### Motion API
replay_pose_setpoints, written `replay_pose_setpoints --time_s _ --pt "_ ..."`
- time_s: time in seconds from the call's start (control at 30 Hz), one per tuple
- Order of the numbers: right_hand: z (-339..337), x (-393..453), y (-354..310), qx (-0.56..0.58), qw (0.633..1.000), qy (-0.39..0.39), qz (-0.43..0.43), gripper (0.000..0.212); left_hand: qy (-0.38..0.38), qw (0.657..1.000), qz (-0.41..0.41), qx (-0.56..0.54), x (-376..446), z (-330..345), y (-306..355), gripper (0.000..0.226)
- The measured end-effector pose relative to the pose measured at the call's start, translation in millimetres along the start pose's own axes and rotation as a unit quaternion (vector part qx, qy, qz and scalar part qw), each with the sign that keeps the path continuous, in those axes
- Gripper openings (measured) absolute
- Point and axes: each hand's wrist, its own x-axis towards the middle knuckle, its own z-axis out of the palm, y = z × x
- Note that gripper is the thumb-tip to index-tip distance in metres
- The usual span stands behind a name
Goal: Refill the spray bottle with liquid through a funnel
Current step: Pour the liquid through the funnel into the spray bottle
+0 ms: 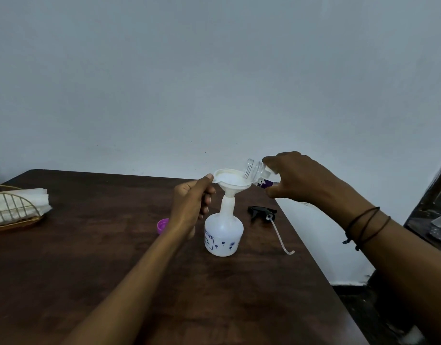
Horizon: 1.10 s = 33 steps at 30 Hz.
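A white spray bottle with small blue flower prints stands upright on the dark wooden table. A white funnel sits in its neck. My left hand pinches the funnel's left rim. My right hand grips a clear bottle with a purple label, tipped on its side with its open mouth over the funnel's right rim. The black trigger sprayer with its pale dip tube lies on the table to the right of the spray bottle.
A purple cap lies on the table left of the spray bottle, partly behind my left wrist. A wire basket with white napkins stands at the table's far left. The table's right edge runs close to the sprayer.
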Motion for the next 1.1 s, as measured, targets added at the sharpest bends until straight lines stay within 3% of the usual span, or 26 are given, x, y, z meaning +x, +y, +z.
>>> replay_pose_setpoints --time_s 1.1 --pt "-18 7 -7 -0.103 0.994 -0.017 -0.040 0.033 0.012 1.000 0.015 -0.011 -1 3 -3 0.027"
